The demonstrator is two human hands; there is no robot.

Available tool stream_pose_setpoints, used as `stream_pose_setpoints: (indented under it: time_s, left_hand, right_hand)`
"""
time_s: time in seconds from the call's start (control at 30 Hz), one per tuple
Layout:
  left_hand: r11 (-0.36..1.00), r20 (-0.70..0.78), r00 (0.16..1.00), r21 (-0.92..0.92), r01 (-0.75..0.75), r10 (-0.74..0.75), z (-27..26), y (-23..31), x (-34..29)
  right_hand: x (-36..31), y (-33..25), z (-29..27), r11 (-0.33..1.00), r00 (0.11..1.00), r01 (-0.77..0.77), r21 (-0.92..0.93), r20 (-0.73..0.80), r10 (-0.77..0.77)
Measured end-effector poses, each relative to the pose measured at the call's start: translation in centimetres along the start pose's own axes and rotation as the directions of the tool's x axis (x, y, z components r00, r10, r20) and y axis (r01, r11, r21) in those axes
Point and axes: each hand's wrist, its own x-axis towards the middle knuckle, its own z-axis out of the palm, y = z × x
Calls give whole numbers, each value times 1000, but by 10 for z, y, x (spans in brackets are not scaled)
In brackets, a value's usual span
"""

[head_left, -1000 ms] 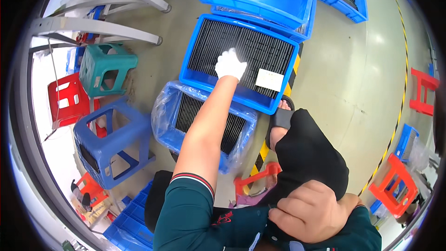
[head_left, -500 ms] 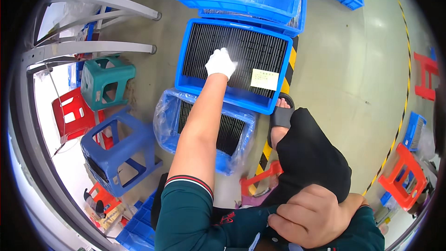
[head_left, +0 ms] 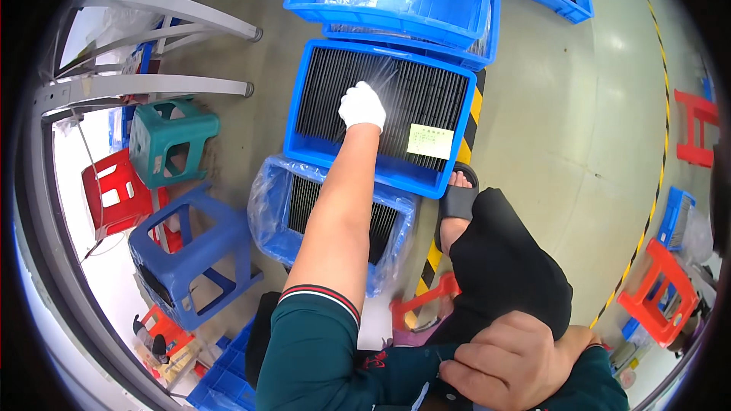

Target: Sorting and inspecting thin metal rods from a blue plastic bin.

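Observation:
My left hand (head_left: 362, 105), in a white glove, is over a blue crate (head_left: 312, 151) packed with rows of thin black strips (head_left: 426, 90). Its fingers are curled, and thin clear streaks, perhaps plastic film, fan out beside them; what it grips is not plain. A pale yellow paper label (head_left: 430, 141) lies on the strips, to the right of the hand. Close to my body, my bare right hand (head_left: 502, 358) is closed, its palm side hidden. Below the left forearm stands a smaller blue crate (head_left: 276, 237), lined with clear plastic and also holding dark strips.
Stacked blue crates (head_left: 419, 19) stand beyond, the top one holding a clear bag. Left are a green stool (head_left: 171, 137), a blue stool (head_left: 194, 240) and grey metal legs (head_left: 175, 87). My sandalled foot (head_left: 458, 202) is near the striped floor tape (head_left: 474, 118).
The gloved left hand stays over the crate, its fingertips slightly lower in the picture. The hazy patch beside it now shows as clear streaks. My right hand is nearly still.

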Motion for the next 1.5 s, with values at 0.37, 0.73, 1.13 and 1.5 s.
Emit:
stream_pose_setpoints:
  time_s: [0.37,0.73,1.13,1.5]
  left_hand:
    - [-71,666,715,-719,691,214,-15,-66,-8]
    - [-962,-43,975,-183,205,216,-86,-120,-219]
    - [-996,-125,990,-48,-74,-68,-186,-138,-346]
    - [-988,-63,987,62,-142,-146,-244,-129,-411]
  right_hand:
    - [2,-5,2,999,999,13,47,32,-15]
    - [0,-29,42,982,986,164,-95,9,-164]
    - [5,-36,94,694,883,-152,704,-218,416]
    - [38,-96,187,307,829,61,950,-219,514]
